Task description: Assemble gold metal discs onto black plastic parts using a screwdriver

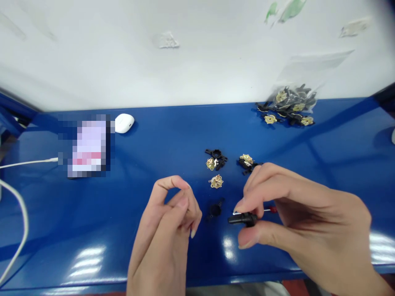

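Right hand (296, 218) has a small black piece (242, 219) clamped between thumb and fingertips, raised in front of the person, over the near side of the blue worktop (166, 135). Left hand (171, 224) is apart from it, fingers curled in; can't tell if anything small is inside.

Progress, my read: partway. Far-right pile (270, 119) has gold plates and black bodies together, same in the clear bag (299, 100) behind it, so those look joined. Middle stuff doesn't: one gold plate (217, 181) sits on its own, and a black ring part (215, 210) lies near it, bare. Two small clusters (217, 153) (246, 158) are gold on or against black; can't tell if either is fixed.

Held piece: matte black, stubby rod end pointing left, bulkier toward the fingers, seen edge-on. Can't see a gold plate on it; fingers hide part. Thin metal shaft with red end (272, 209) shows behind the right fingers; can't tell if it's held or lying there.
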Tool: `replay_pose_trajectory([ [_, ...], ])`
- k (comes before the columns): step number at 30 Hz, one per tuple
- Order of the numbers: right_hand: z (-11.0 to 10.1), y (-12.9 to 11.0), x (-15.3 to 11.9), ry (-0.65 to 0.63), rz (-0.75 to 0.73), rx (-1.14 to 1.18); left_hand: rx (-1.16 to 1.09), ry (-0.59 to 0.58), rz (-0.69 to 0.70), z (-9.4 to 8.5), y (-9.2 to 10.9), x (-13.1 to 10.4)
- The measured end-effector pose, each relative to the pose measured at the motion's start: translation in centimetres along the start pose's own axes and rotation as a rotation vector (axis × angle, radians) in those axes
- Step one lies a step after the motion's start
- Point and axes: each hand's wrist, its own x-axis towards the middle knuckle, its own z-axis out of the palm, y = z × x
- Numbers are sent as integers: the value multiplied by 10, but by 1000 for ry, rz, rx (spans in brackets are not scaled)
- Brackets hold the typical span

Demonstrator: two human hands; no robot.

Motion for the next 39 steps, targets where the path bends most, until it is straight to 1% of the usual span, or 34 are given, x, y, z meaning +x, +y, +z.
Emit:
replay_pose_trajectory([
  [4,0,0,0,-17,-15,8,19,39,36,2,1,-1],
  [5,0,0,-1,-24,-20,9,41,57,60,2,2,-1],
  [8,-1,1,-1,-32,-18,8,150,46,98,2,2,0],
  [10,-1,2,-2,-29,-15,5,192,27,85,2,2,1],
  [13,-1,2,-3,-21,-16,8,175,-4,29,3,0,1],
  [14,-1,2,-3,-16,-13,11,172,6,32,3,-1,0],
  [20,1,1,-2,-3,-7,27,247,83,135,5,-4,0],
  [22,2,1,-2,1,-12,25,253,67,151,5,-5,2],
  [24,3,3,-3,16,-29,19,242,26,117,5,-6,2],
  [27,3,5,-4,37,-59,-4,203,-68,2,4,-7,2],
  [29,2,6,-5,28,-70,-19,187,-112,-45,3,-6,2],
  [33,-3,6,-7,-34,-84,-50,185,-127,-54,1,-3,5],
  [36,-6,6,-8,-57,-82,-76,166,-140,-68,0,-1,6],
  [39,-9,6,-5,-71,-96,-99,141,-186,-105,0,0,5],
])
